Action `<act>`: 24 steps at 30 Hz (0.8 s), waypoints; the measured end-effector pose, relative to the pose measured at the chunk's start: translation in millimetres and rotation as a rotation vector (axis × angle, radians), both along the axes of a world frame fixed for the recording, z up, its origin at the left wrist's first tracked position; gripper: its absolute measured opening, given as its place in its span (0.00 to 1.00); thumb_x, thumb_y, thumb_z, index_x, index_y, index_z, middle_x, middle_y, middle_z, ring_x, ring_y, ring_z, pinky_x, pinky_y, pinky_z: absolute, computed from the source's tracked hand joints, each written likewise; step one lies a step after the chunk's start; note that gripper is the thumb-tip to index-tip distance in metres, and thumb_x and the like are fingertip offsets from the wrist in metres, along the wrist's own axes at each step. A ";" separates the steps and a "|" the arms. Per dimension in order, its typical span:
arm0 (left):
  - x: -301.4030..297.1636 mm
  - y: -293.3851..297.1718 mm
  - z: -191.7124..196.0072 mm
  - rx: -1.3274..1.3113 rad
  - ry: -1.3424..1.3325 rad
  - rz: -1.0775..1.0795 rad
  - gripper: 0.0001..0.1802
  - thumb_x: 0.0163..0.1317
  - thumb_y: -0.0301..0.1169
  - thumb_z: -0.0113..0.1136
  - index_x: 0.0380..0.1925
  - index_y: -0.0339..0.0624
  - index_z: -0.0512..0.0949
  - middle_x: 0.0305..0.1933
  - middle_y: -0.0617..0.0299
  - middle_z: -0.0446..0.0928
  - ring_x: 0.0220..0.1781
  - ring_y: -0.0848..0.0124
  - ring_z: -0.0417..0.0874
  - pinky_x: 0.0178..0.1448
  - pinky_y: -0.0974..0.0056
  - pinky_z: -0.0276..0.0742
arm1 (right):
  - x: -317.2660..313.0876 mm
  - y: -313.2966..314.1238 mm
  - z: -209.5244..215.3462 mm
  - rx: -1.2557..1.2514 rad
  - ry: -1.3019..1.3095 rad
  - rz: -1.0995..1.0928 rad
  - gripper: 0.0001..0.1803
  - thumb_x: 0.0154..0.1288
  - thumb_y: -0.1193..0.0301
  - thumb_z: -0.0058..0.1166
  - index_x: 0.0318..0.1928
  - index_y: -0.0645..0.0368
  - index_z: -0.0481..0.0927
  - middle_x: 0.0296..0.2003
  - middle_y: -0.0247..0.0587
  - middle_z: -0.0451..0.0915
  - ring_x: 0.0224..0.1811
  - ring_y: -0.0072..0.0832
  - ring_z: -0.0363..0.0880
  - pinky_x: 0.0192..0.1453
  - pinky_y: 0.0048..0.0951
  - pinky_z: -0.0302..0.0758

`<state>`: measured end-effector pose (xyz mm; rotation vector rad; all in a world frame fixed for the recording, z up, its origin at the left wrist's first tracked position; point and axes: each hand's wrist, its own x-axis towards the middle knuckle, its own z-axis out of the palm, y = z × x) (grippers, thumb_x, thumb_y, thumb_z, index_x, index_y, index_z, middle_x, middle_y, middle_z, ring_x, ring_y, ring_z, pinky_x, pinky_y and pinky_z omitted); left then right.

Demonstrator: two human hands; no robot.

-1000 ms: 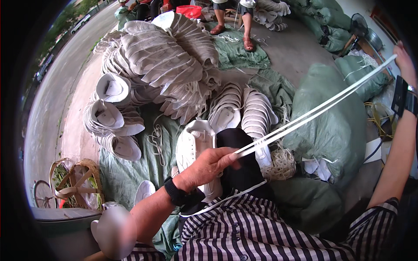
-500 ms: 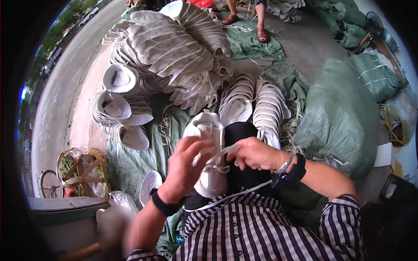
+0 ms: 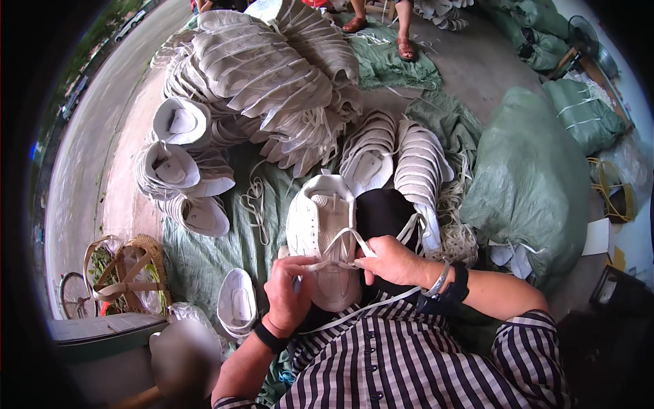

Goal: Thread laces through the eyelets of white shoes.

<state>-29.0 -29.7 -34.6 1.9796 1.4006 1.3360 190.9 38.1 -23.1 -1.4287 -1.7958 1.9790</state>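
A whitish shoe upper [image 3: 304, 221] rests on my lap, its toe toward me. A flat white shoelace [image 3: 349, 233] runs through its front and makes a loop above it. My left hand [image 3: 287, 290] pinches the lace at the left side of the shoe. On the right, my right hand [image 3: 394, 262] grips the lace between thumb and fingers. One long strand of lace trails across my lap below the toe. My hands cover part of the shoe's sides.
A big heap of stacked shoe uppers [image 3: 255, 65] lies ahead, with nested rows [image 3: 417, 160] nearer me. One upper [image 3: 237, 300] sits by my left arm. Green sacks [image 3: 535, 170] stand at right, a basket [image 3: 146, 262] at left. Another person's sandalled feet [image 3: 406, 49] are at the back.
My left hand has dropped from over the shoe to its left side, and my right hand has lowered slightly. The lace now forms a loop over the shoe, which shows more fully.
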 end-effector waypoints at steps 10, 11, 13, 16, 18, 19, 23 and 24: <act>23.5 17.0 32.2 -0.135 0.316 0.010 0.10 0.51 0.24 0.59 0.36 0.46 0.77 0.27 0.64 0.77 0.31 0.64 0.74 0.37 0.59 0.71 | 9.2 -0.5 12.2 -0.316 0.092 0.023 0.12 0.65 0.66 0.52 0.30 0.62 0.75 0.15 0.35 0.75 0.10 0.17 0.66 0.13 0.20 0.59; 19.9 17.1 32.5 -0.256 0.244 -0.055 0.11 0.51 0.22 0.58 0.36 0.44 0.78 0.28 0.63 0.78 0.30 0.63 0.74 0.37 0.61 0.71 | 16.2 0.4 11.6 -0.433 0.211 -0.061 0.11 0.66 0.65 0.52 0.32 0.61 0.75 0.15 0.32 0.74 0.08 0.12 0.60 0.11 0.16 0.51; 11.7 18.5 34.8 -0.384 0.214 -0.205 0.14 0.50 0.20 0.58 0.38 0.44 0.79 0.28 0.62 0.79 0.29 0.64 0.73 0.38 0.62 0.71 | 27.8 0.5 4.3 -0.479 0.327 -0.072 0.11 0.66 0.65 0.52 0.34 0.61 0.74 0.15 0.32 0.73 0.10 0.11 0.60 0.12 0.14 0.52; 16.9 21.6 44.4 -0.351 0.341 -0.228 0.12 0.49 0.23 0.60 0.36 0.47 0.79 0.28 0.64 0.79 0.29 0.64 0.74 0.39 0.62 0.71 | 24.4 -2.5 3.7 -0.505 0.414 -0.042 0.09 0.67 0.67 0.51 0.35 0.60 0.74 0.16 0.31 0.73 0.12 0.11 0.62 0.14 0.14 0.54; 23.2 21.3 43.2 -0.313 0.429 -0.212 0.11 0.49 0.25 0.61 0.35 0.50 0.79 0.27 0.65 0.78 0.30 0.64 0.74 0.39 0.62 0.71 | 20.9 -2.2 6.6 -0.497 0.460 -0.021 0.09 0.66 0.67 0.52 0.36 0.60 0.74 0.16 0.30 0.73 0.12 0.11 0.63 0.14 0.14 0.54; 25.3 21.6 42.2 -0.271 0.518 -0.200 0.10 0.48 0.28 0.62 0.33 0.52 0.79 0.26 0.67 0.77 0.30 0.65 0.74 0.38 0.62 0.70 | 21.0 1.3 8.6 -0.428 0.404 -0.015 0.09 0.66 0.67 0.52 0.36 0.60 0.75 0.17 0.29 0.73 0.13 0.11 0.63 0.14 0.13 0.55; 24.8 11.2 31.7 -0.142 0.664 -0.076 0.08 0.44 0.31 0.64 0.27 0.55 0.78 0.25 0.69 0.72 0.33 0.66 0.73 0.39 0.62 0.67 | 32.0 33.3 33.0 -0.291 0.348 0.034 0.12 0.65 0.63 0.53 0.31 0.59 0.78 0.15 0.27 0.72 0.12 0.08 0.61 0.14 0.12 0.54; 25.1 10.5 33.0 -0.140 0.661 -0.079 0.08 0.44 0.31 0.64 0.27 0.55 0.78 0.25 0.69 0.72 0.33 0.66 0.73 0.39 0.62 0.67 | 43.3 45.1 28.9 -0.351 0.432 0.007 0.14 0.65 0.62 0.53 0.28 0.60 0.77 0.16 0.27 0.72 0.12 0.08 0.61 0.14 0.13 0.54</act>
